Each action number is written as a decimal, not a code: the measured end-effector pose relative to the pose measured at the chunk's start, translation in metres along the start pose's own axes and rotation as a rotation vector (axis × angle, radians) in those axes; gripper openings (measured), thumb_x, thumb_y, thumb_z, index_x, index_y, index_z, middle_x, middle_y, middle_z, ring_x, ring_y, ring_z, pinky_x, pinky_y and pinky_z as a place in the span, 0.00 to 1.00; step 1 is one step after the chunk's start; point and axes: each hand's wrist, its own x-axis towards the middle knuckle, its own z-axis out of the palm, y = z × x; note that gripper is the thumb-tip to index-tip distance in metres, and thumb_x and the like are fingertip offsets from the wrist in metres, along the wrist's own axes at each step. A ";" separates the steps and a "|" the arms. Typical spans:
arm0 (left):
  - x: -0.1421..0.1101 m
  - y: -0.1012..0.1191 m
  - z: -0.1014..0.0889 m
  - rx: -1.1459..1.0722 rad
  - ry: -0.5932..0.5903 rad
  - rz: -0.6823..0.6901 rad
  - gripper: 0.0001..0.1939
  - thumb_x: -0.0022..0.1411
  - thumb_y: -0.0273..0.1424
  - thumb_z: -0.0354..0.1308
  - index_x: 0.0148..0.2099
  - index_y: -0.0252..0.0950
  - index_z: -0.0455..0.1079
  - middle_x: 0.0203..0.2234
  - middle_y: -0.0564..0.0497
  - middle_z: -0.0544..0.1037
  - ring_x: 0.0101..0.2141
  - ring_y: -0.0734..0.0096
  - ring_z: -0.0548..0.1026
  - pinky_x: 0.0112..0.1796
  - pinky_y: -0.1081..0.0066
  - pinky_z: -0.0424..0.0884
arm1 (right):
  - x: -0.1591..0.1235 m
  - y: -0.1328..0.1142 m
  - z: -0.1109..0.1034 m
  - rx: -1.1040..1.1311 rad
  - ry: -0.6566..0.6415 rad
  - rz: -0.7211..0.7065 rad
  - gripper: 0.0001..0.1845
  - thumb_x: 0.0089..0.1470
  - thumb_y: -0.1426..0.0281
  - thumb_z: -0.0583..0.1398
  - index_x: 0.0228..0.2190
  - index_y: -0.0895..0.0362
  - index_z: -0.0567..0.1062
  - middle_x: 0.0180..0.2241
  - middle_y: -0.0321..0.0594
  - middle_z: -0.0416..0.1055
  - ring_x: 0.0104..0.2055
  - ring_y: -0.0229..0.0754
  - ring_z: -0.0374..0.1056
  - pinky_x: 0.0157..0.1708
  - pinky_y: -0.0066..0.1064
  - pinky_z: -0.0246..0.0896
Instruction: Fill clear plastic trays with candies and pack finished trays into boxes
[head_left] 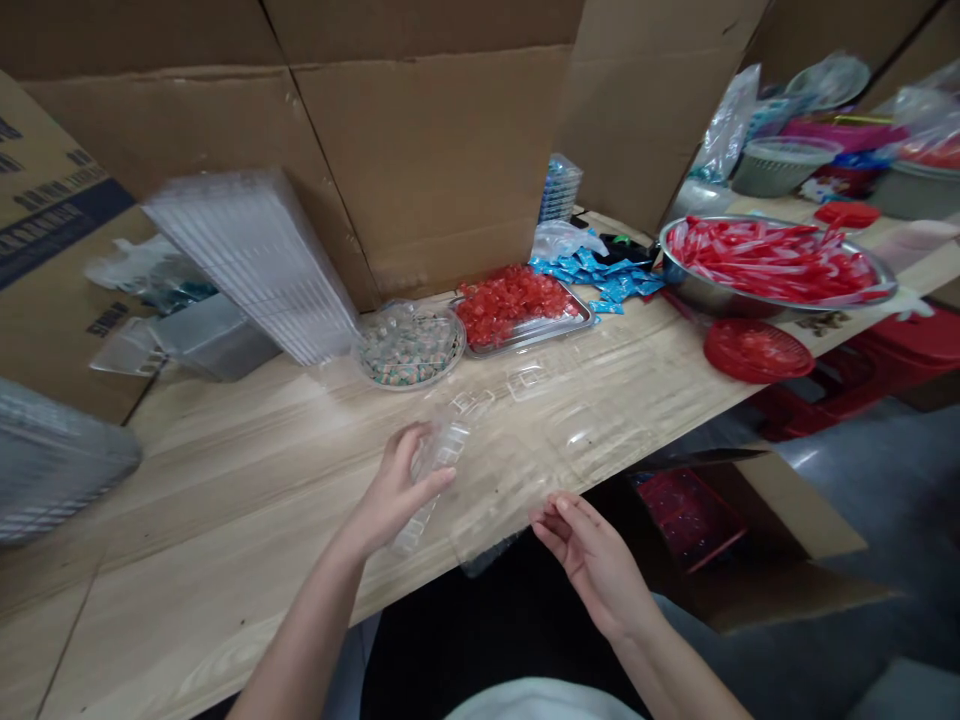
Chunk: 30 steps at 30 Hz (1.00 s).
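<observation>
A clear plastic blister tray [435,475] with small molded compartments is in my left hand [397,490], near the front of the wooden table. The thumb lies along its near side and the fingers are behind it, partly hidden. At the table's front edge, my right hand [589,555] has thumb and fingers pinched together at the edge of a thin clear plastic piece [491,515]. I cannot tell whether this piece and the tray are joined. More clear plastic trays [581,430] lie flat on the table beyond my right hand.
Behind stand a round dish of small wrapped pieces [412,350], a metal tray of red wrapped pieces [517,310], blue packets [600,275] and a metal bowl of red-and-white sticks [780,265]. Stacked clear trays [255,260] lean left. An open cardboard box [795,500] sits below right.
</observation>
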 end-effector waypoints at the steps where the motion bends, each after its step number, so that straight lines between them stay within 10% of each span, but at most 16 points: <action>1: 0.012 0.003 -0.003 0.092 -0.043 0.053 0.31 0.55 0.48 0.52 0.56 0.38 0.55 0.57 0.43 0.59 0.56 0.57 0.58 0.55 0.59 0.55 | 0.000 0.003 -0.008 -0.001 0.024 -0.001 0.12 0.44 0.64 0.65 0.30 0.56 0.73 0.30 0.35 0.71 0.36 0.38 0.70 0.40 0.31 0.67; 7: 0.090 0.033 0.007 0.438 -0.374 0.257 0.35 0.47 0.52 0.55 0.53 0.38 0.61 0.52 0.42 0.65 0.52 0.51 0.64 0.50 0.59 0.59 | -0.001 0.019 -0.043 -0.352 0.099 -0.079 0.27 0.47 0.59 0.62 0.46 0.55 0.62 0.33 0.39 0.70 0.35 0.45 0.71 0.39 0.44 0.68; 11: 0.096 0.051 0.000 0.464 -0.435 0.326 0.37 0.47 0.51 0.56 0.55 0.36 0.60 0.52 0.42 0.66 0.51 0.54 0.65 0.49 0.63 0.61 | 0.006 0.026 -0.053 -0.950 0.258 -0.634 0.23 0.48 0.61 0.60 0.46 0.54 0.65 0.39 0.46 0.68 0.42 0.51 0.67 0.41 0.50 0.64; 15: 0.054 0.028 -0.038 0.522 -0.366 0.306 0.36 0.49 0.50 0.54 0.58 0.41 0.57 0.56 0.46 0.63 0.54 0.57 0.63 0.51 0.64 0.58 | 0.014 0.019 -0.045 -1.568 0.045 -1.060 0.24 0.51 0.65 0.58 0.51 0.50 0.66 0.57 0.47 0.58 0.61 0.58 0.47 0.55 0.57 0.46; 22: 0.012 -0.063 -0.065 0.852 -0.087 -0.189 0.37 0.42 0.47 0.59 0.56 0.45 0.61 0.60 0.42 0.55 0.60 0.45 0.50 0.54 0.47 0.45 | 0.087 -0.024 0.027 -1.895 -0.349 -1.144 0.26 0.56 0.67 0.51 0.56 0.51 0.59 0.61 0.41 0.50 0.65 0.53 0.35 0.58 0.54 0.36; 30: 0.015 -0.074 -0.029 0.800 0.026 -0.047 0.40 0.50 0.47 0.56 0.63 0.47 0.48 0.64 0.41 0.44 0.62 0.48 0.43 0.55 0.47 0.43 | 0.135 -0.029 0.057 -1.991 -0.296 -1.081 0.23 0.56 0.63 0.52 0.52 0.57 0.66 0.56 0.49 0.60 0.62 0.55 0.45 0.58 0.56 0.34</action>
